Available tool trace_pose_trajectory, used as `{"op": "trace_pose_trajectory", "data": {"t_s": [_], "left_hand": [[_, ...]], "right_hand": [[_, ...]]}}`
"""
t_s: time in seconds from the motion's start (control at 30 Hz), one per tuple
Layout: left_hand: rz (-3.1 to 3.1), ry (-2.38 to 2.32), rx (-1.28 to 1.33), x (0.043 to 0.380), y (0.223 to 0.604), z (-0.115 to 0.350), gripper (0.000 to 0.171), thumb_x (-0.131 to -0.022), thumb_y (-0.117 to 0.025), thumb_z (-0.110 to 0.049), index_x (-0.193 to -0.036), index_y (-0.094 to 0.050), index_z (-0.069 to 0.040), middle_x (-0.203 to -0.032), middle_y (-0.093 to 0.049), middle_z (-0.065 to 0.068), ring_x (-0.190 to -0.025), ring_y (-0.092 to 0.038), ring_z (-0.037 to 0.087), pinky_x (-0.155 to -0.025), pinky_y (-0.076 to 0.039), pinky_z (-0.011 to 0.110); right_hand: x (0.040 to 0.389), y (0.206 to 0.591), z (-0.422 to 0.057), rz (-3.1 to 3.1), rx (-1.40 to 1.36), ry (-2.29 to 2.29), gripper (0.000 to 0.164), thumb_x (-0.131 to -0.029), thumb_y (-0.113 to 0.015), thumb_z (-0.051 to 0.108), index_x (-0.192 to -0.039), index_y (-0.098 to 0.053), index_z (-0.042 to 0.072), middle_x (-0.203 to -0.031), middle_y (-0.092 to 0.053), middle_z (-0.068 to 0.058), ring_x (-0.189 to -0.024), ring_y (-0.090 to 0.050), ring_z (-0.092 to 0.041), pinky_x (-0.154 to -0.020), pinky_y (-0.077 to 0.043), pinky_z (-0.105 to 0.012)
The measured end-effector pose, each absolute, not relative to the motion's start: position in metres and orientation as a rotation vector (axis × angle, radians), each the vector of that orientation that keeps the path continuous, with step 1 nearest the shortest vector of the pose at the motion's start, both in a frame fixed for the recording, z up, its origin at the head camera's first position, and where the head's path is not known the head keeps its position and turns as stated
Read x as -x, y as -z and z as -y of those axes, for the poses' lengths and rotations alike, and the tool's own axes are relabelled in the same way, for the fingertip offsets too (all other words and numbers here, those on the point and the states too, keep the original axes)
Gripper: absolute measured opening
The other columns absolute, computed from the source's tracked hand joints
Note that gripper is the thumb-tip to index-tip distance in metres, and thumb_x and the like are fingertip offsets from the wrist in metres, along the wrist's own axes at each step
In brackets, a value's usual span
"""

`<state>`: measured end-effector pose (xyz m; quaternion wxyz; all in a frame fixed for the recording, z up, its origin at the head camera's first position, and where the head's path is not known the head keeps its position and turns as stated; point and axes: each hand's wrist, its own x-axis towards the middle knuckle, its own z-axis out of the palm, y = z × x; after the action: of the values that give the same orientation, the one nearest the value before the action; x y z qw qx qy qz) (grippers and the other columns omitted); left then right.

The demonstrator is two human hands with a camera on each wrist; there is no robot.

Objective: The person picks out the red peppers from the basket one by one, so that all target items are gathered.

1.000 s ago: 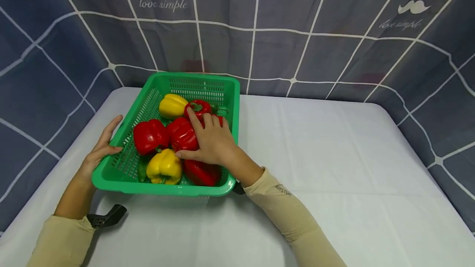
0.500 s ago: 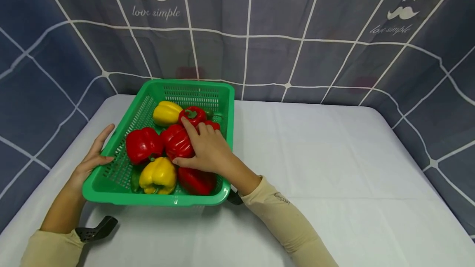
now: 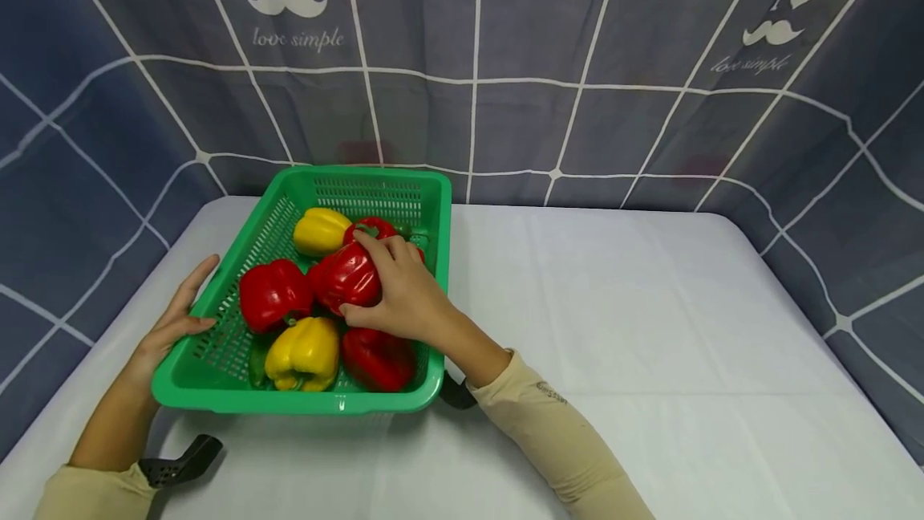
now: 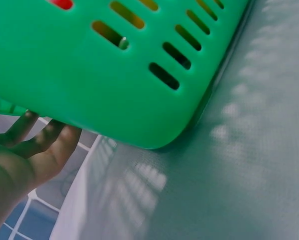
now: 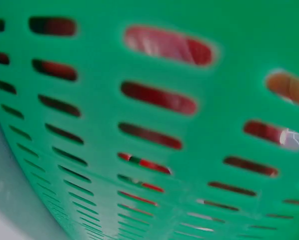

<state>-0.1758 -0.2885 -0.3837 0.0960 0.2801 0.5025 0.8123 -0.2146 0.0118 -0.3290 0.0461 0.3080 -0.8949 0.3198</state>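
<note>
1. A green basket (image 3: 289, 402) with lots of slots stands on a white table cloth (image 3: 650, 327), and it is full of peppers.
2. The right hand (image 3: 407, 291) grips the middle red pepper (image 3: 345, 275), thumb on the near side and pointing finger on the far side. That pepper is inside the basket, near the middle of the heap.
3. Its stem does not show and the hand hides its right end, so I cannot tell which way it points or how its long side lies.
4. Behind it are the back yellow pepper (image 3: 320, 232) and the back red pepper (image 3: 382, 227), whose stem (image 3: 370, 231) faces up.
5. The left red pepper (image 3: 270, 295) sits beside it. Nearer the person are the front yellow pepper (image 3: 303, 350) and the front red pepper (image 3: 381, 361).
6. Something green (image 3: 257, 361) peeks out low on the left; I cannot tell what it is.
7. The left hand (image 3: 169, 331) holds the basket's left rim, thumb over the top.
8. The left wrist view shows what the head view hides: fingertips tucked under the rim, and stripes of light on the cloth.
9. The right wrist view shows just the basket's outside wall, with red showing through the slots.
</note>
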Motion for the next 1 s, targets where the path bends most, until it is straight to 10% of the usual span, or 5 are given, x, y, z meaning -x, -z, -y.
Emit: {"op": "trace_pose_trajectory", "data": {"t_s": [1.0], "left_hand": [[-1.537, -2.336, -0.71, 0.169, 0.381, 0.294, 0.072, -0.087, -0.012, 0.013, -0.148, -0.005, -0.024, -0.141, -0.031, -0.01, -0.113, -0.052, 0.009, -0.084, -0.05, 0.028]], "right_hand": [[0.235, 0.308, -0.104, 2.116, -0.961, -1.969, 0.074, -0.071, -0.062, -0.003, -0.132, -0.021, 0.002, -0.132, -0.027, -0.012, -0.115, -0.044, -0.027, -0.09, -0.047, -0.036]]}}
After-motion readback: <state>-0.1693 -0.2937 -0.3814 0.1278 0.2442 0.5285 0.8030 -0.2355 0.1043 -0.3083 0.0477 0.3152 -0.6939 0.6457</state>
